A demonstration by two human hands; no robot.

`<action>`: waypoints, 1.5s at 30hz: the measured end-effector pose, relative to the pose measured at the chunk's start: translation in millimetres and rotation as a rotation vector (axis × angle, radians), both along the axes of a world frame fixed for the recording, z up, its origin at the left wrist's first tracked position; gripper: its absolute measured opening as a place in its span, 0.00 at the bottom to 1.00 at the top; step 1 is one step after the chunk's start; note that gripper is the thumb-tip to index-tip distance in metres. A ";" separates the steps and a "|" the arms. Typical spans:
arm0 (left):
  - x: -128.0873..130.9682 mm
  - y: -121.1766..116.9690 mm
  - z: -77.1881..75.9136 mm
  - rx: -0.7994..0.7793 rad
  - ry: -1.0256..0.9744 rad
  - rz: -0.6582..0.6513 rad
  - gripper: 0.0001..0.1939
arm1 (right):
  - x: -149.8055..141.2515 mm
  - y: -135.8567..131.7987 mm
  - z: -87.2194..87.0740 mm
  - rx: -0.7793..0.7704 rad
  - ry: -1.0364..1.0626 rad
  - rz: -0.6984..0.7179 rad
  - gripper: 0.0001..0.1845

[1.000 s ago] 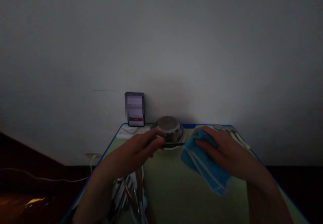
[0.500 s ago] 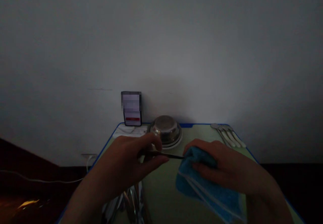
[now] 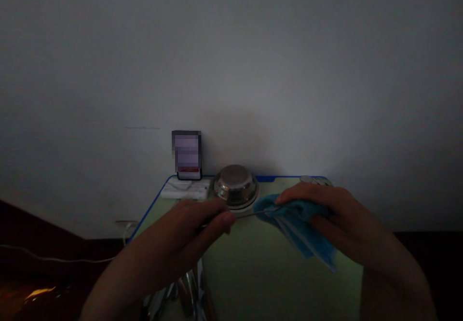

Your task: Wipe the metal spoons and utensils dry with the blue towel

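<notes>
Between my two hands runs a thin metal utensil, level above the table; its kind is hidden. My left hand is closed on one end, thumb pressed against the fingers. The other end goes into a blue cloth with pale edging. My right hand pinches this cloth around the utensil, and a loose corner hangs down. Behind the hands, an upside-down metal bowl stands near the wall. Below my left forearm lies a group of metal cutlery, partly covered by the arm.
A phone leans on the wall behind a flat white object. More cutlery lies at the table's back right, mostly behind my right hand. The green table has a blue edge. A white cable runs at the left.
My right hand and the cloth have risen and now cover most of the cutlery at the back right. The cloth is more bunched. My left hand has turned slightly, still holding the utensil.
</notes>
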State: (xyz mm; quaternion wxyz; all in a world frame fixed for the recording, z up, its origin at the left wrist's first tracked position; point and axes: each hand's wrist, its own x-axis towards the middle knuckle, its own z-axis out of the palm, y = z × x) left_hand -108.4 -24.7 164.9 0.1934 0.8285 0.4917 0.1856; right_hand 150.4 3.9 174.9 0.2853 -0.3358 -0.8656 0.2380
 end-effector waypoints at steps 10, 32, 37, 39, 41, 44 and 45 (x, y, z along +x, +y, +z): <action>-2.2 -4.6 1.1 -0.011 -0.072 0.012 0.11 | -0.8 -0.1 0.7 -0.037 -0.019 -0.098 0.17; 13.5 -8.2 9.2 0.198 0.006 0.038 0.18 | -9.4 0.6 0.8 -0.089 -0.255 0.009 0.03; 14.7 -10.7 13.6 0.106 -0.042 0.030 0.18 | -10.4 1.1 -1.0 -0.106 -0.276 0.016 0.06; 17.1 -10.7 15.1 0.075 -0.047 0.016 0.17 | -12.9 0.9 -0.3 -0.137 -0.313 0.058 0.08; 20.4 -10.0 16.4 0.061 -0.018 0.009 0.18 | -15.9 0.7 0.9 -0.146 -0.343 0.120 0.10; 25.5 -8.7 17.8 0.086 0.042 0.003 0.19 | -19.3 0.8 2.2 -0.144 -0.342 0.193 0.10; 26.5 -8.2 18.0 0.094 0.054 -0.003 0.19 | -19.7 0.9 2.3 -0.143 -0.338 0.197 0.11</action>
